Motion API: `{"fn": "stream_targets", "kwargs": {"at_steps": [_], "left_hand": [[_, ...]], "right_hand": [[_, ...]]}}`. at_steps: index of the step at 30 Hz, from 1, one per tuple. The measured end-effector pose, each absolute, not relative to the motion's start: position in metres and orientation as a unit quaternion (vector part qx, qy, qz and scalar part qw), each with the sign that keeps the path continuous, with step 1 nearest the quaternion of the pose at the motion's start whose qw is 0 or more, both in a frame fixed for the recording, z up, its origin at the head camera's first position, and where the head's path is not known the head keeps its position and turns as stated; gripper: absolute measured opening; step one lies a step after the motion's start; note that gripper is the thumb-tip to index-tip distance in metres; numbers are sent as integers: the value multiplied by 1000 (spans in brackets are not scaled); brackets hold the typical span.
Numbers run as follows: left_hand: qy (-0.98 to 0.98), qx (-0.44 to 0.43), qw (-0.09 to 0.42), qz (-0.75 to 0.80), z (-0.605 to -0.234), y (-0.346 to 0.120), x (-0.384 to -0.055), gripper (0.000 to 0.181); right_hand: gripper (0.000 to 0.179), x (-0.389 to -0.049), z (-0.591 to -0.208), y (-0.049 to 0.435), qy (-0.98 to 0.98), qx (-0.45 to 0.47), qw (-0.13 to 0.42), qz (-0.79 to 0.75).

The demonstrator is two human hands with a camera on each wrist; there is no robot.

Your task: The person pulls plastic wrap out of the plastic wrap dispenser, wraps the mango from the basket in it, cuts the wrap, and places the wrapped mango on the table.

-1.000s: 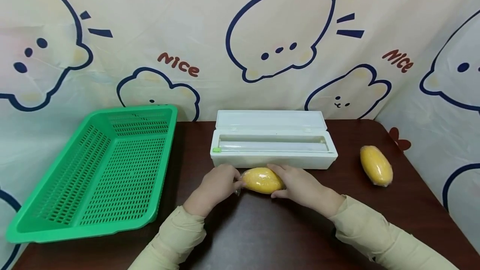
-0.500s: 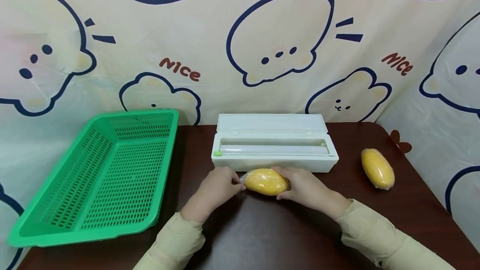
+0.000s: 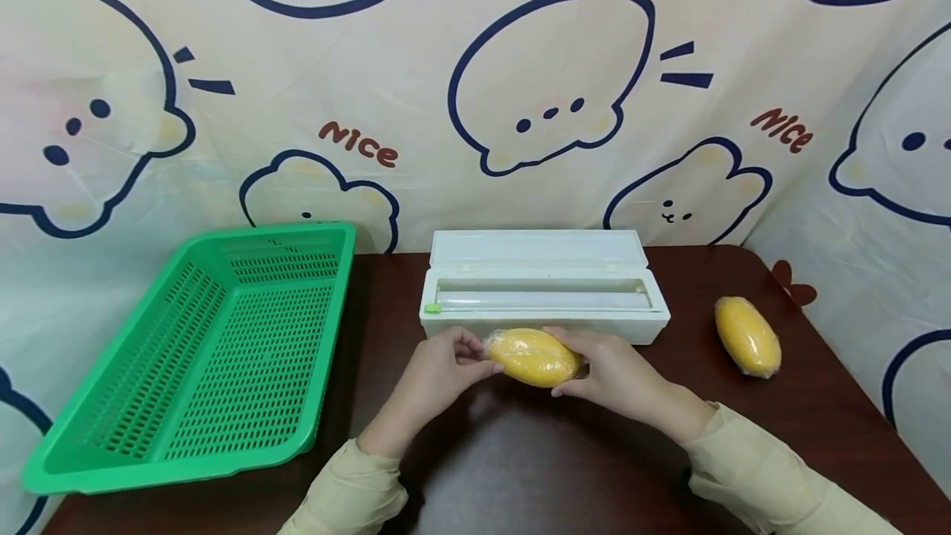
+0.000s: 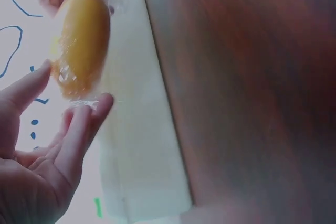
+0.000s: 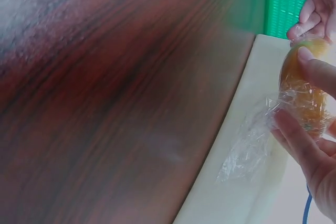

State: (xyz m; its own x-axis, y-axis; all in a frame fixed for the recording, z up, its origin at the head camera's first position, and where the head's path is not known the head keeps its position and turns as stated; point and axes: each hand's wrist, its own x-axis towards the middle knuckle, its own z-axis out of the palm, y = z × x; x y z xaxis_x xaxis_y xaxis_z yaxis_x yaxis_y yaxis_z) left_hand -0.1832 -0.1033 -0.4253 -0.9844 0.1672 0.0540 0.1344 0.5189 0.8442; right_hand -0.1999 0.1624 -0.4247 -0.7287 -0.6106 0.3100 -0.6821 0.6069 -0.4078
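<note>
A yellow mango (image 3: 532, 358) wrapped in clear cling film is held up in front of the white dispenser box. My right hand (image 3: 622, 371) grips its right end between thumb and fingers. At the other end, the thumb and fingers of my left hand (image 3: 444, 368) hold the tip, where film bunches. In the left wrist view the left thumb lies against the side of the mango (image 4: 86, 38), fingertips at the gathered film. Loose crumpled film (image 5: 247, 148) hangs off the right-hand end in the right wrist view.
Behind the hands, the open white box (image 3: 546, 327) holds a roll of cling film (image 3: 550, 300), with a green slider (image 3: 433, 309) at its left. Another wrapped mango (image 3: 748, 337) lies at the right. A green plastic basket (image 3: 327, 353) stands at the left on the dark wooden table (image 3: 520, 469).
Both hands have shifted slightly right with the mango, which now tilts and overlaps the box front more. The left fingers have re-spread around its left end. The view has tipped slightly upward.
</note>
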Motion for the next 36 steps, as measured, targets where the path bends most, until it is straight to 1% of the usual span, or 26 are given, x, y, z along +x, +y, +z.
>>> {"fn": "stream_targets", "kwargs": {"at_steps": [4, 7, 13, 18, 21, 24, 26, 30, 33, 36], "left_hand": [[841, 62, 40, 536, -427, -100, -183, 40], [819, 62, 61, 567, -430, -98, -182, 46], [790, 65, 79, 605, -435, -92, -180, 47], [745, 55, 113, 655, -434, -87, -177, 49], [737, 71, 136, 658, -434, -85, -176, 53], [730, 91, 155, 660, -435, -84, -176, 52], [726, 102, 161, 661, -436, -85, -176, 49], [717, 129, 171, 663, -437, -85, -176, 48], [717, 140, 166, 663, -437, -84, -176, 48], [721, 139, 163, 659, -435, -83, -177, 48]], "right_hand": [[75, -197, -423, 163, -892, 362, 67, 262], [74, -194, -421, 162, -892, 367, 67, 256], [74, -189, -420, 160, -890, 375, 68, 250], [74, -187, -418, 157, -882, 389, 73, 254], [74, -187, -415, 153, -877, 399, 55, 262], [74, -188, -413, 151, -876, 394, 9, 279], [70, -189, -412, 150, -878, 379, -20, 293], [52, -192, -409, 148, -878, 339, -56, 334], [42, -195, -408, 145, -878, 326, -51, 348], [41, -197, -407, 145, -874, 331, -47, 351]]}}
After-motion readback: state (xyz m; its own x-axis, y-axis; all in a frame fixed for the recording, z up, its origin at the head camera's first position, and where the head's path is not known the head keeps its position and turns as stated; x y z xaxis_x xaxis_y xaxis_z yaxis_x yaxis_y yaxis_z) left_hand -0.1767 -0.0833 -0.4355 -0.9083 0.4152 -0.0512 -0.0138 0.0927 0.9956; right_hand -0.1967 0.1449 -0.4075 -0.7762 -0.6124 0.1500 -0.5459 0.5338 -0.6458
